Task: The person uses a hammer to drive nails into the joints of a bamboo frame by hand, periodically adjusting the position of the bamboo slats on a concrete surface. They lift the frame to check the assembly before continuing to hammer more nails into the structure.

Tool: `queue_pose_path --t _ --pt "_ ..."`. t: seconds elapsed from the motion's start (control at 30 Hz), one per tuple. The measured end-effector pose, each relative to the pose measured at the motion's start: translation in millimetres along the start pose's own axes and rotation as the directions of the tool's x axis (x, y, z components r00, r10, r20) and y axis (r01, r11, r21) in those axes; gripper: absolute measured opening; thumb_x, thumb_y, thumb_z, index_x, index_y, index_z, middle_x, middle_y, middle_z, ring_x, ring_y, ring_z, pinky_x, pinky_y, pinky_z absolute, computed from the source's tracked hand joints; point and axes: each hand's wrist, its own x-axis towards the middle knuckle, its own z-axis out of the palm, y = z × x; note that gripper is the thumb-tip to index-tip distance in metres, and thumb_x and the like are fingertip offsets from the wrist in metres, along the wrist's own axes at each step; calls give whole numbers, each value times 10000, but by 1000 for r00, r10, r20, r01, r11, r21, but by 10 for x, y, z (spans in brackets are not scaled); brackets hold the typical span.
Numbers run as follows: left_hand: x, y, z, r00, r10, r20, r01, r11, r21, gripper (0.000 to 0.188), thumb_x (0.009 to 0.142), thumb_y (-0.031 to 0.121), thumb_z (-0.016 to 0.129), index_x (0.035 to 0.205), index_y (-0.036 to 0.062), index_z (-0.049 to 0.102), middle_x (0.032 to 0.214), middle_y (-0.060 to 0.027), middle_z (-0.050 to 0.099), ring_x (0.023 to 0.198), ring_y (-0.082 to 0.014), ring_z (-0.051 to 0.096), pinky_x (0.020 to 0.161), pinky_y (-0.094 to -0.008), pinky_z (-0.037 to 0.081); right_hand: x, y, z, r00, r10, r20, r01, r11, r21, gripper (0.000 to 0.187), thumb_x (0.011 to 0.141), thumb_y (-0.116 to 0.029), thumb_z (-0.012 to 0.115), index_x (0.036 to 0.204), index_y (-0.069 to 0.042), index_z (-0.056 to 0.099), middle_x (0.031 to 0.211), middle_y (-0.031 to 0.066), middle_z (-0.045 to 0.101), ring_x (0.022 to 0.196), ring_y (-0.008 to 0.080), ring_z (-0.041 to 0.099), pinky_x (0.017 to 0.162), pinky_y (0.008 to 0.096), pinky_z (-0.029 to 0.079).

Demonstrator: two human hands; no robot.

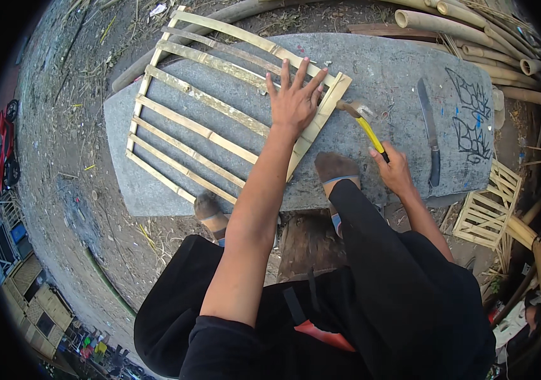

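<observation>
A slatted bamboo frame [210,133] lies flat on a grey concrete slab [378,63], its several strips running between two end rails. My left hand [294,101] rests on the upper right part of the frame with fingers spread, close to the right end rail [315,130]. In my right hand [392,166] is a hammer [370,131] with a yellow and black handle, gripped near the handle's end. The hammer's head is beside the right end rail, and whether it touches cannot be made out. My socked feet stand at the slab's near edge, one by the frame's lower corner.
A long knife [429,130] with a dark handle lies on the slab's right side, beside black scrawled writing. Bamboo poles [448,24] are piled at the far right. A smaller slatted bamboo panel [487,206] leans at the right. A red motorbike [5,145] stands far left.
</observation>
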Motion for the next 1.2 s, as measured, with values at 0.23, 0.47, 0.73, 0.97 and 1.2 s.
queue_pose_path --t 0.23,0.47,0.73,0.97,1.2 --pt "54 11 14 999 17 37 -16 1000 -6 423 1027 462 369 1449 482 402 1601 17 284 1490 -336 190 1132 -659 160 82 28 22 991 -102 -85 79 967 -243 235 992 -277 573 1030 -46 553 725 236 603 694 459 616 540 490 436" --pt "66 -55 67 998 12 67 -17 997 76 434 1032 484 331 1464 484 371 1614 44 248 1501 -338 150 1132 -715 102 202 -498 -357 918 -305 -252 307 951 -32 243 1022 -275 521 1006 -33 514 650 225 548 602 445 582 505 455 405" --pt "124 37 109 982 18 190 -28 998 51 448 1049 461 280 1492 440 343 1602 47 275 1493 -299 199 1145 -710 78 239 42 -164 987 -4 -160 -22 987 -158 273 1021 -292 518 967 -26 497 597 200 541 550 453 569 486 496 401" --pt "31 -106 117 997 24 71 -29 997 73 457 1045 439 319 1494 368 367 1591 35 296 1484 -286 225 1128 -724 106 158 -208 -141 978 -160 -135 152 986 -68 313 1030 -318 501 922 -24 488 593 209 513 557 453 560 501 500 395" --pt "179 -94 -31 987 108 119 -122 985 118 409 1029 416 395 1412 318 498 1530 32 403 1455 -277 300 1116 -738 123 -57 160 140 978 100 -181 -86 993 86 372 1038 -356 481 897 -12 503 594 194 497 540 393 527 519 445 397"
